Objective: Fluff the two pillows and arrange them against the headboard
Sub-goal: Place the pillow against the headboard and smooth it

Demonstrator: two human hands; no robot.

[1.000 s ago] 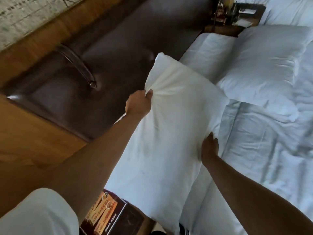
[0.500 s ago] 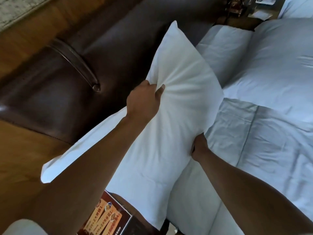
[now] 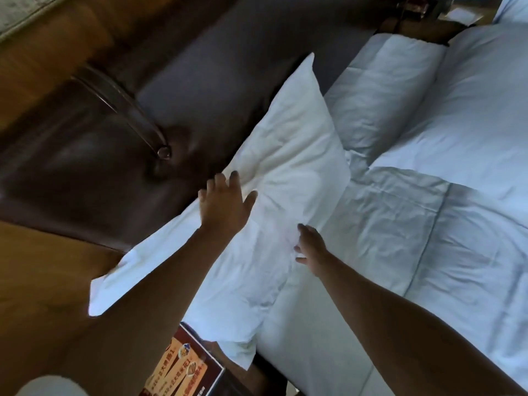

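Pillow (image 3: 288,172) propped at a slant, long back edge against headboard (image 3: 120,155), lower edge on bed (image 3: 428,252), far corner pointing up toward the top of the padding. Likely leaned so for the headboard to carry its weight, leaving both hands free to pat. Left hand (image 3: 225,204) spread wide, fingers splayed, palm at the pillow's upper edge just beside the headboard, gripping nothing; contact or a slight hover above the cloth not clear. Right hand (image 3: 311,250) likewise open and flat, at the pillow's lower edge near the seam with the duvet, holding nothing. Hands on opposite edges, well placed for squeezing the filling toward the middle, so fluffing probably under way rather than final placing. Second pillow (image 3: 383,101) farther along, lying against the same headboard, its near corner just beside the first pillow's far end; touching or not, hard to say. Another large white cushion or folded duvet beyond it, at the right edge of view. Near end of the first pillow overhanging the mattress edge, loose flap drooping above a printed card (image 3: 183,364) on a low surface below; risk of slipping off that side. Open room mostly to the right, across the bed; little room on the headboard side.
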